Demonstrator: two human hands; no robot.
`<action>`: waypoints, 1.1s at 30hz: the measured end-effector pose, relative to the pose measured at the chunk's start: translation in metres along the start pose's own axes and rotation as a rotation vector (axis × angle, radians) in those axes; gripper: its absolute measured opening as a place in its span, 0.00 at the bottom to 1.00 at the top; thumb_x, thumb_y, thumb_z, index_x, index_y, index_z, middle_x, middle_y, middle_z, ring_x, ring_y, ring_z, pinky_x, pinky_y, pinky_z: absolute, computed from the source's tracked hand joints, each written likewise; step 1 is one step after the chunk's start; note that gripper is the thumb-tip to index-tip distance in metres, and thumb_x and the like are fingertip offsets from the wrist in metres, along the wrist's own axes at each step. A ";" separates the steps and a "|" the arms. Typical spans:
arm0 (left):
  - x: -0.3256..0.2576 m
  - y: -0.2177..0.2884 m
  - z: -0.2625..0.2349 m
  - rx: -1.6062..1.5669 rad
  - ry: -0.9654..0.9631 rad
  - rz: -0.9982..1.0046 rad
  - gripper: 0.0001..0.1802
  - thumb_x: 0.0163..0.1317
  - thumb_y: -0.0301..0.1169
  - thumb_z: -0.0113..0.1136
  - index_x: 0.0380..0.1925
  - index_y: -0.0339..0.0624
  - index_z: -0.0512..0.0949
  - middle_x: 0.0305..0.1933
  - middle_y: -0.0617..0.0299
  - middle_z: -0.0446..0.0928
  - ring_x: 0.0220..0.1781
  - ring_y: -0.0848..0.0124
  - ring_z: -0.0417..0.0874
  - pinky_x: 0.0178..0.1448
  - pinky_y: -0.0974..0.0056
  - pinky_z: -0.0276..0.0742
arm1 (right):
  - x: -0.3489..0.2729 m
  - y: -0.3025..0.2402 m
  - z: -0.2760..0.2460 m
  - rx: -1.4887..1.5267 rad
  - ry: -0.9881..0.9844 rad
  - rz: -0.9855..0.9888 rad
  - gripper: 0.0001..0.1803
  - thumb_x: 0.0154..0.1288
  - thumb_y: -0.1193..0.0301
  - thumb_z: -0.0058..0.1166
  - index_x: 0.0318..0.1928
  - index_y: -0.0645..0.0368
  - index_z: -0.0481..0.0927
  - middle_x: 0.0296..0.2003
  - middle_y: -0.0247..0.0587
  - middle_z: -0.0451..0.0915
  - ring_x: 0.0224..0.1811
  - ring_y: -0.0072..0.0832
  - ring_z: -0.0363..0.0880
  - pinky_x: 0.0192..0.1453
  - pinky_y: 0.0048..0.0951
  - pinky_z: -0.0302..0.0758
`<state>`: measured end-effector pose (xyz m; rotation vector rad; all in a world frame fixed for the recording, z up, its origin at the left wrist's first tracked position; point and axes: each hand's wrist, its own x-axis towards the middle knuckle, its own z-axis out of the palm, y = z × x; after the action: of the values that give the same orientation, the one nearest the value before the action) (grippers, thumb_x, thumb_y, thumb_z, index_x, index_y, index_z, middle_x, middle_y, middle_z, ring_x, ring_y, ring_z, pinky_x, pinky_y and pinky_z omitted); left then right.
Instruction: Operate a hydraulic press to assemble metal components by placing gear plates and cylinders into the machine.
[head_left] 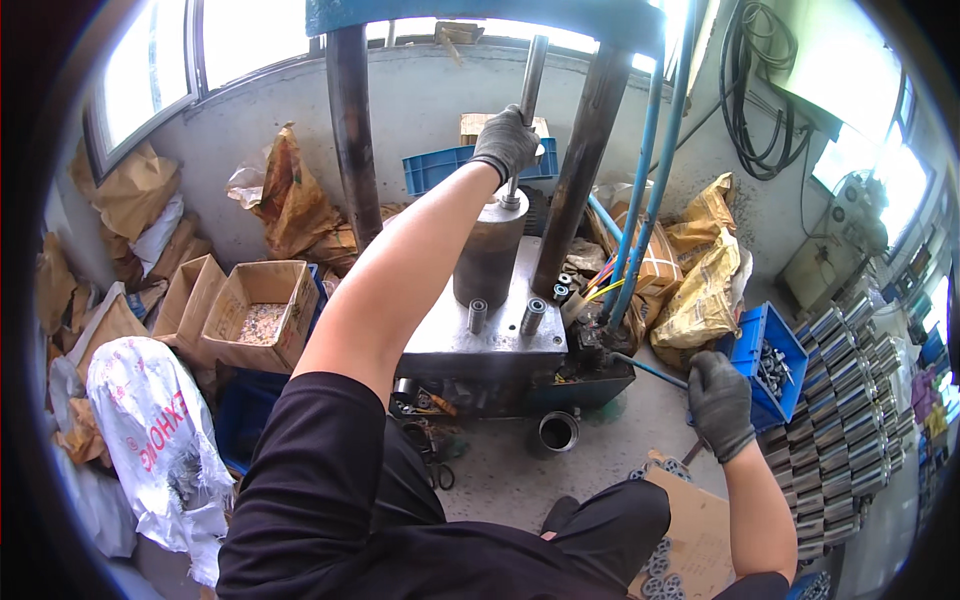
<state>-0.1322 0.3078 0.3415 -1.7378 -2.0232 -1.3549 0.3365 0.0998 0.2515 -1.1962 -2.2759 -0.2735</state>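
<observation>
Grey wall stands behind the steel worktop, where a rod rises above a cylinder. The left hand is at the rod, fingers curled; whether they grip it, I cannot tell. The right hand has its fingers wrapped around the lever's end, near a bin.

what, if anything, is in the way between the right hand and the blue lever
Nothing visible: the right hand, in a grey glove, appears closed on the outer end of the blue lever. The blue bin sits beyond the hand, to its right, not between them.
</observation>
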 end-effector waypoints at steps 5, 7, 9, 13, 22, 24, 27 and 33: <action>-0.001 -0.005 0.000 -0.282 -0.051 -0.041 0.15 0.64 0.20 0.63 0.51 0.33 0.77 0.42 0.46 0.85 0.44 0.57 0.93 0.44 0.59 0.96 | -0.002 -0.006 -0.005 0.007 -0.144 -0.033 0.06 0.69 0.72 0.58 0.43 0.58 0.84 0.37 0.53 0.85 0.41 0.53 0.85 0.47 0.51 0.81; -0.003 -0.003 0.000 -0.209 -0.049 -0.021 0.16 0.64 0.23 0.65 0.51 0.34 0.78 0.42 0.46 0.86 0.44 0.57 0.93 0.45 0.58 0.96 | 0.002 -0.010 -0.006 0.007 -0.190 -0.067 0.08 0.69 0.71 0.57 0.44 0.58 0.85 0.37 0.54 0.85 0.41 0.53 0.86 0.46 0.51 0.82; -0.003 -0.002 0.001 -0.173 -0.048 -0.014 0.16 0.64 0.23 0.66 0.51 0.34 0.78 0.42 0.46 0.86 0.44 0.57 0.93 0.45 0.58 0.96 | 0.000 -0.015 -0.008 0.055 -0.382 -0.127 0.12 0.69 0.70 0.56 0.48 0.58 0.87 0.37 0.55 0.86 0.41 0.52 0.86 0.47 0.51 0.82; 0.001 -0.006 0.006 -0.235 -0.038 -0.023 0.15 0.65 0.23 0.65 0.51 0.34 0.78 0.41 0.47 0.87 0.43 0.58 0.93 0.42 0.59 0.95 | -0.013 -0.022 -0.010 -0.044 -0.534 -0.098 0.15 0.66 0.71 0.57 0.51 0.58 0.87 0.41 0.55 0.87 0.41 0.52 0.87 0.47 0.49 0.84; -0.004 -0.003 0.000 -0.296 -0.060 -0.063 0.13 0.66 0.22 0.63 0.50 0.31 0.78 0.40 0.46 0.86 0.40 0.58 0.94 0.39 0.59 0.95 | -0.072 -0.019 -0.004 0.114 -0.540 0.034 0.12 0.65 0.68 0.58 0.45 0.55 0.88 0.38 0.55 0.86 0.42 0.53 0.87 0.50 0.51 0.83; -0.004 -0.003 0.001 -0.278 -0.044 -0.052 0.13 0.66 0.21 0.63 0.49 0.30 0.77 0.40 0.46 0.86 0.40 0.58 0.94 0.39 0.59 0.95 | -0.087 -0.019 0.001 0.088 -0.613 0.083 0.09 0.63 0.68 0.59 0.40 0.55 0.88 0.38 0.54 0.86 0.43 0.53 0.87 0.50 0.50 0.83; 0.001 -0.007 0.005 -0.303 -0.037 -0.038 0.13 0.65 0.20 0.63 0.49 0.29 0.78 0.40 0.45 0.86 0.40 0.57 0.94 0.39 0.60 0.96 | -0.103 -0.021 0.004 0.135 -0.650 0.091 0.08 0.63 0.66 0.60 0.36 0.56 0.86 0.37 0.52 0.86 0.42 0.53 0.87 0.50 0.50 0.83; 0.002 -0.011 0.008 -0.244 -0.019 -0.016 0.12 0.65 0.21 0.61 0.49 0.30 0.78 0.39 0.44 0.87 0.38 0.57 0.94 0.39 0.59 0.95 | -0.092 -0.018 -0.001 0.127 -0.607 0.073 0.11 0.63 0.67 0.58 0.43 0.55 0.89 0.39 0.53 0.87 0.41 0.52 0.87 0.50 0.49 0.83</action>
<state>-0.1387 0.3157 0.3320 -1.8386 -1.9537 -1.6575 0.3640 0.0240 0.2026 -1.4308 -2.6905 0.3022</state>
